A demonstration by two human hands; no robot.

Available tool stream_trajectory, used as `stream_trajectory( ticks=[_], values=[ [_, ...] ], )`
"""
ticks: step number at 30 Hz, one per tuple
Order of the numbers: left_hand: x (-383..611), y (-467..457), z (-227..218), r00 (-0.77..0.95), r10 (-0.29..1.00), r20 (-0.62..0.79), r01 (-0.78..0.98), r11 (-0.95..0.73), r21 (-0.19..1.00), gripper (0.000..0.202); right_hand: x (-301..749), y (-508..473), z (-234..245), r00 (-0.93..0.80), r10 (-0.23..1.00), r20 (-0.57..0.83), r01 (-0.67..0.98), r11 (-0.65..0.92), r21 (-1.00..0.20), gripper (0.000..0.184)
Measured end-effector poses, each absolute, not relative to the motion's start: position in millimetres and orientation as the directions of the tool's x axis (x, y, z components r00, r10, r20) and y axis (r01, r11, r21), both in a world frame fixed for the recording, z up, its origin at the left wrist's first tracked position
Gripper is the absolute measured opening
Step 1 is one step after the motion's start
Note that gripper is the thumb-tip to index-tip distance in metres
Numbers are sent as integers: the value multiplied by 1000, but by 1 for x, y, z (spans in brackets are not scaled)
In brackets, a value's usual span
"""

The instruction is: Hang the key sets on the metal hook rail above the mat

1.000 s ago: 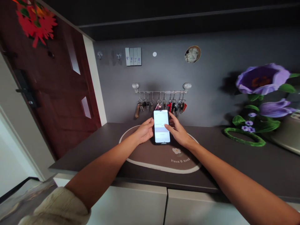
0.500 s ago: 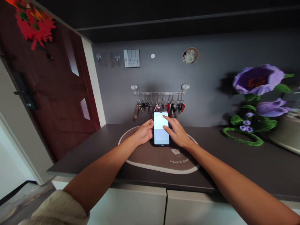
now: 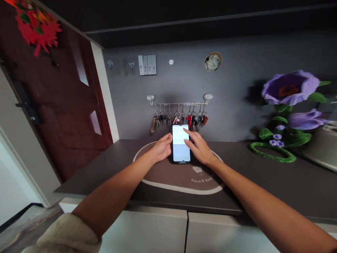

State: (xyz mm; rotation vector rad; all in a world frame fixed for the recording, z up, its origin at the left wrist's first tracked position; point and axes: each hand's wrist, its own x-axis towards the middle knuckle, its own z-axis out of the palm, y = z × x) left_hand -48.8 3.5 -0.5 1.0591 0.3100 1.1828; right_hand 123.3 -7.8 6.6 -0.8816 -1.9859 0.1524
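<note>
A black smartphone point(image 3: 180, 149) with a lit white screen is held upright above a brown oval mat point(image 3: 179, 177) on the dark countertop. My left hand point(image 3: 161, 149) grips the phone's left edge, thumb on the side. My right hand point(image 3: 198, 147) supports the phone's right side, and one of its fingers touches the upper part of the screen.
A rail of several key bunches point(image 3: 180, 117) hangs on the grey wall just behind the phone. Purple artificial flowers point(image 3: 292, 112) stand on the counter point(image 3: 263, 175) at the right. A dark red door point(image 3: 60, 105) is at the left, wall switches point(image 3: 147, 64) above, white cabinets point(image 3: 184, 232) below.
The right finger moved from the middle of the screen up to its upper part. The screen content changed. The phone stays in both hands at about the same spot.
</note>
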Motion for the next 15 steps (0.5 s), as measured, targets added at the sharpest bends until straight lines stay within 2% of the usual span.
stream_trajectory(
  ticks=[7,15],
  values=[
    [-50,3,2,380,874,303,-606,-12,795,17,123,-2,4,-240,710,662,289,704,-649,60],
    [-51,4,2,394,865,311,-614,-5,789,16,122,-4,4,-259,724,640,244,690,-682,67]
  ],
)
